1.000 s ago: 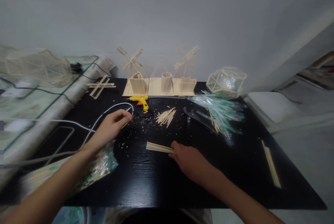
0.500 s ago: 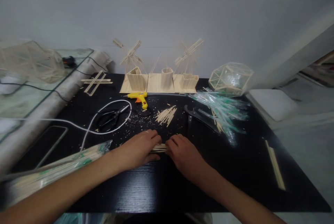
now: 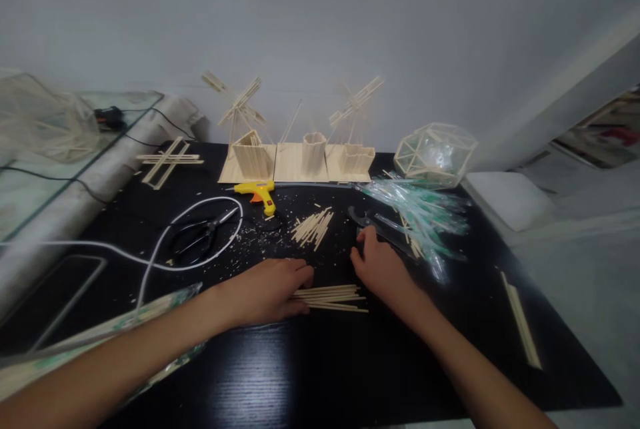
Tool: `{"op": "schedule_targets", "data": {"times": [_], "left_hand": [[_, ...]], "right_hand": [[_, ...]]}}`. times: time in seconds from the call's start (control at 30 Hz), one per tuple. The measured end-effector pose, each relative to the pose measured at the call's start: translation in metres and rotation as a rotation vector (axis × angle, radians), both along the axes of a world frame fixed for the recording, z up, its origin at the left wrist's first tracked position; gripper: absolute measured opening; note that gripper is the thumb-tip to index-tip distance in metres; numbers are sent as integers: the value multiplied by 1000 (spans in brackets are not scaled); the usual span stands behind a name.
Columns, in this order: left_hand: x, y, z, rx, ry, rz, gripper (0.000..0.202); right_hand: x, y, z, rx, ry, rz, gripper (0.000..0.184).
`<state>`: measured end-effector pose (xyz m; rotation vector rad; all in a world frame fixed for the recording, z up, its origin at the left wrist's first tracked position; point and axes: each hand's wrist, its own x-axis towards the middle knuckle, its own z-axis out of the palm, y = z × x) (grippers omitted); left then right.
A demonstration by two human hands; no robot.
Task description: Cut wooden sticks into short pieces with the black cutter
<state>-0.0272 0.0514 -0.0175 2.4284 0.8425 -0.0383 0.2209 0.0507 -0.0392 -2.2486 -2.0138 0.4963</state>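
Observation:
My left hand (image 3: 277, 288) lies on the table with its fingers closed over one end of a bundle of thin wooden sticks (image 3: 337, 296). The sticks' other ends fan out slightly to the right. My right hand (image 3: 383, 268) is apart from the sticks, its fingers bent round the near handle of a black hand cutter (image 3: 385, 230) with a hooked jaw; the hand hides part of that handle. Just beyond my hands lies a loose pile of short cut sticks (image 3: 313, 227).
A yellow glue gun (image 3: 260, 194), scissors (image 3: 205, 236) and a white cable (image 3: 167, 232) lie to the left. Stick-built models (image 3: 300, 161) stand at the back. Clear plastic wrappers (image 3: 425, 212) lie right, a polyhedral stick frame (image 3: 435, 152) behind them. Longer sticks (image 3: 523, 326) lie near the right edge.
My right hand has let go of the sticks' right end and moved forward and right to the cutter. My left hand stays on the bundle. The view has shifted slightly.

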Motion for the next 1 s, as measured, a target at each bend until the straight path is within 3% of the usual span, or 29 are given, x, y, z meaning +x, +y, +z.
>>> {"op": "schedule_targets", "data": {"times": [0.17, 0.4, 0.57, 0.7, 0.77, 0.87, 1.0], "left_hand": [[-4, 4, -9, -79, -113, 31, 20], [-1, 10, -19, -164, -357, 245, 24], [-2, 14, -20, -130, -476, 424, 30], [-5, 14, -20, -161, -559, 487, 32], [-6, 14, -24, -185, -684, 485, 50], [-8, 16, -30, -251, -906, 441, 80], [-11, 21, -26, -445, -1026, 389, 87]], "right_hand": [[7, 1, 3, 137, 179, -23, 15], [16, -12, 40, 229, 633, -51, 19], [1, -25, 67, 274, 865, -25, 22], [-18, -40, 69, 334, 930, 73, 20], [-30, -49, 65, 362, 984, 149, 18], [-47, -64, 63, 270, 1109, 258, 15], [-63, -73, 68, -15, 1433, 329, 17]]}}
